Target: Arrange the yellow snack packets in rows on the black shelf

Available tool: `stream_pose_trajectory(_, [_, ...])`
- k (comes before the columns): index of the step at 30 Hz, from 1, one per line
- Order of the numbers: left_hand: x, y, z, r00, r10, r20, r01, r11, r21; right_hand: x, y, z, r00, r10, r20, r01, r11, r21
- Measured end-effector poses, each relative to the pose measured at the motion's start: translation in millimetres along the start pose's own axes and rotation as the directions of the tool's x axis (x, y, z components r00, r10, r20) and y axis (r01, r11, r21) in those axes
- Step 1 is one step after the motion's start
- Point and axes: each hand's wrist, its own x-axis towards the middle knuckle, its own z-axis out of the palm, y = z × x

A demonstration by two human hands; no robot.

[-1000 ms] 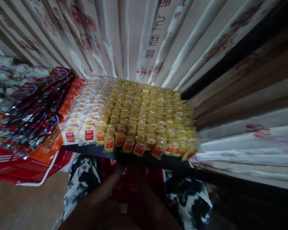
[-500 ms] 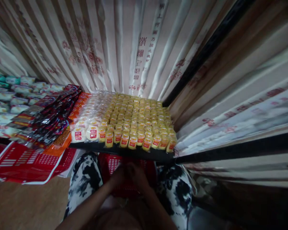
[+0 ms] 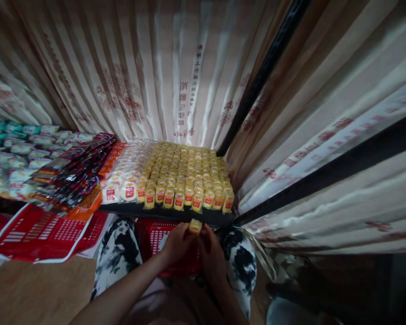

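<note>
A small yellow wrapped snack cake (image 3: 195,226) is raised between my two hands, just in front of the shelf edge. My left hand (image 3: 177,243) grips its left side with fingers bent around it. My right hand (image 3: 210,248) is closed at the right side, fingertips against the wrapper. Below them, between my knees, is a red plastic basket (image 3: 155,232); my hands and forearms cover much of its inside. Ahead on the black shelf (image 3: 169,216) stand rows of similar yellow packets (image 3: 189,176), their front labels red.
Left of the yellow packets lie white packets (image 3: 128,189), orange packs (image 3: 113,155) and a heap of dark shiny packets (image 3: 76,167). Another red basket (image 3: 47,234) with a white handle is at the lower left. Pleated curtains (image 3: 149,67) hang behind and to the right, crossed by black bars (image 3: 264,76).
My hands have come up from low in the basket, and a yellow snack cake now shows between them. The camera view has shifted slightly.
</note>
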Motion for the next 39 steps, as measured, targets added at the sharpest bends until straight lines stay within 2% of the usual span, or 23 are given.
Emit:
stream_pose_trajectory(4, [7, 22, 2.5, 0.997, 0.054, -0.054, -0.054, 0.999, 0.002, 6, -6, -6, 0.999, -0.005, -0.052, 0.007, 0.999, 0.047])
stream_pose_trajectory(8, [15, 32, 5.9, 0.994, 0.074, -0.085, -0.073, 0.997, 0.008, 17, -11, -6, 0.995, -0.026, -0.099, 0.032, 0.998, 0.059])
stream_pose_trajectory(15, [13, 22, 12.1, 0.961, -0.027, -0.276, 0.004, 0.996, -0.085, 41, -25, 6, 0.998, -0.063, -0.014, 0.064, 0.990, 0.122])
stream_pose_trajectory(19, [8, 14, 11.3, 0.939, -0.080, -0.334, 0.041, 0.992, -0.120, 52, -33, 19, 0.992, -0.106, -0.061, 0.110, 0.991, 0.070])
stream_pose_trajectory(21, [9, 11, 10.4, 0.939, -0.078, -0.335, 0.039, 0.992, -0.121, 56, -34, 25, 0.987, -0.128, -0.093, 0.133, 0.990, 0.047])
stream_pose_trajectory(25, [12, 7, 10.5, 0.937, -0.067, -0.342, 0.038, 0.995, -0.090, 62, -33, 31, 0.989, -0.122, -0.087, 0.122, 0.993, -0.008])
stream_pose_trajectory(31, [11, 12, 9.2, 0.938, -0.014, -0.346, 0.018, 1.000, 0.008, 67, -29, 33, 0.989, -0.122, -0.082, 0.120, 0.992, -0.039])
stream_pose_trajectory(35, [10, 14, 6.2, 0.951, -0.018, -0.308, 0.043, 0.996, 0.076, 68, -27, 35, 0.986, -0.118, -0.122, 0.115, 0.993, -0.028])
stream_pose_trajectory(39, [13, 10, 6.6, 0.967, 0.010, -0.255, 0.018, 0.994, 0.107, 70, -26, 36, 0.979, -0.157, -0.129, 0.152, 0.987, -0.049])
